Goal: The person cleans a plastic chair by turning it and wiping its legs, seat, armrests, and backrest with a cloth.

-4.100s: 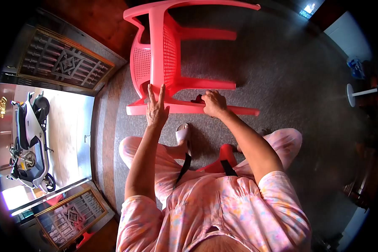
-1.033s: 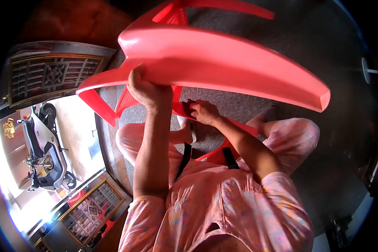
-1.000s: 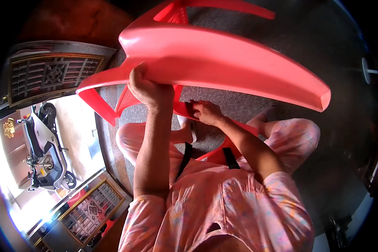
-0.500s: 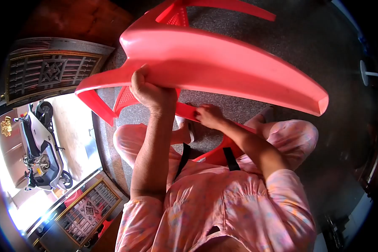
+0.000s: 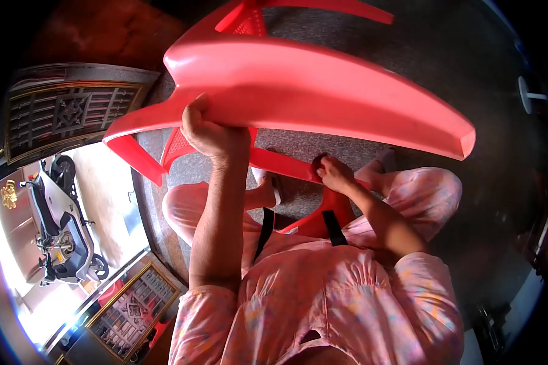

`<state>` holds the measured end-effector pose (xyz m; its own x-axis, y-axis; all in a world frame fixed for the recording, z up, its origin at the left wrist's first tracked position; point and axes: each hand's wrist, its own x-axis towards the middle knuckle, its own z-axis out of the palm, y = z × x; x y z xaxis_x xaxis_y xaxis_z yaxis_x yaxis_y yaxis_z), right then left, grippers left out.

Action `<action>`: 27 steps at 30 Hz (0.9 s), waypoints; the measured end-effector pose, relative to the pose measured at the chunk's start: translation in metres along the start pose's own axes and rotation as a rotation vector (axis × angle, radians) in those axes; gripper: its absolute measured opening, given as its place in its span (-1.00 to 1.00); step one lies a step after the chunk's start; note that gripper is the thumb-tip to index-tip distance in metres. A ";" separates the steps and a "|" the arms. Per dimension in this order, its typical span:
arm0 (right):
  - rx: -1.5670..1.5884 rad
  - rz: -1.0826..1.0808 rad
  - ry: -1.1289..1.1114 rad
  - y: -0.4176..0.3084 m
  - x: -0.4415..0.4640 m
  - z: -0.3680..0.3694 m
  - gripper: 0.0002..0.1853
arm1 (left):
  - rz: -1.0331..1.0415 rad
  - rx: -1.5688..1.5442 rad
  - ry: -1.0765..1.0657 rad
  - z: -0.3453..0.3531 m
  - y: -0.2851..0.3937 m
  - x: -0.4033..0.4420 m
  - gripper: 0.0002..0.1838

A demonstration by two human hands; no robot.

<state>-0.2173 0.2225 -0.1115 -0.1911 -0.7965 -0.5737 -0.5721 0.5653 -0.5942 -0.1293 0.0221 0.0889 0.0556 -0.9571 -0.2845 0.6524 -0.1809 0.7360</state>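
A red plastic chair is tipped over in front of me, one broad leg stretching across the view to the right. My left hand is closed around the edge of that leg near its wide end, with the thumb on top. Lower down, my right hand pinches a small dark-red thing, too blurred to name. It presses against another long red leg of the chair. Part of the chair's perforated panel shows left of my left wrist.
I sit with knees apart, a red plastic piece between my legs. Beneath the chair is a grey speckled floor. To the left, a doorway with ornate door panels opens onto a parked motor scooter.
My right hand has slid to the right along the lower red leg, and the dark-red thing now shows in its fingers. The chair and my left hand have shifted slightly left.
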 end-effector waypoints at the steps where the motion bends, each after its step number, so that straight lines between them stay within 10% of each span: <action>1: 0.024 0.062 0.006 -0.001 -0.004 -0.002 -0.74 | 0.003 -0.008 0.001 0.000 0.000 0.000 -0.86; 10: 0.201 -0.588 0.470 -0.098 0.058 0.068 -0.65 | 0.047 0.092 -0.032 -0.015 0.000 0.007 -0.81; 15: 0.278 -0.257 0.152 -0.122 0.064 0.044 -0.67 | 0.038 0.112 -0.104 -0.010 0.003 0.001 -0.75; 27: 0.020 0.010 0.375 -0.034 -0.006 0.036 -0.76 | 0.005 0.059 -0.099 -0.005 0.002 0.005 -0.77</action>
<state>-0.1674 0.2156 -0.1083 -0.4776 -0.8119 -0.3358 -0.5537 0.5748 -0.6025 -0.1239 0.0181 0.0860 -0.0183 -0.9751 -0.2208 0.6067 -0.1863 0.7728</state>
